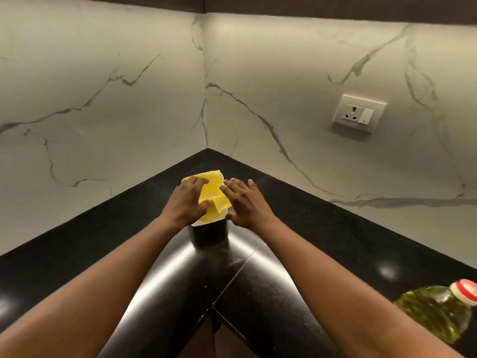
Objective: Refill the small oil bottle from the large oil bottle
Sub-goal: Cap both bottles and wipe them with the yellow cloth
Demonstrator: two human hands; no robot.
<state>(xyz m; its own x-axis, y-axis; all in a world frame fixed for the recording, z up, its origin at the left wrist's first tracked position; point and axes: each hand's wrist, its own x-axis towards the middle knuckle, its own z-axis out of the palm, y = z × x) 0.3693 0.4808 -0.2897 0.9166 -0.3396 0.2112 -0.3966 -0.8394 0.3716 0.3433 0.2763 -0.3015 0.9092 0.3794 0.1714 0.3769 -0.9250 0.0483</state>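
- The left hand lies on a yellow cloth, fingers curled over the far edge and thumb pinching a fold near the front: it grips the cloth.
- The cloth covers the top of a dark upright container with a pale rim, standing on the black table in the corner. I cannot tell whether this is the small oil bottle; no other candidate shows.
- The right hand is open, its straight fingers resting on the cloth's right side and the thumb beside the rim.
- A wall socket sits on the marble backsplash, well apart from the work.
- The large oil bottle, full of yellow oil with its red-and-white cap on, is at the far right edge of view, well apart from both hands.
- Risks, as I judge them: pulling or rubbing the cloth sideways could tip the narrow container. Oily fingers could then slip on the heavy bottle. Pouring from a full bottle into a small mouth invites a spill across the glossy table.
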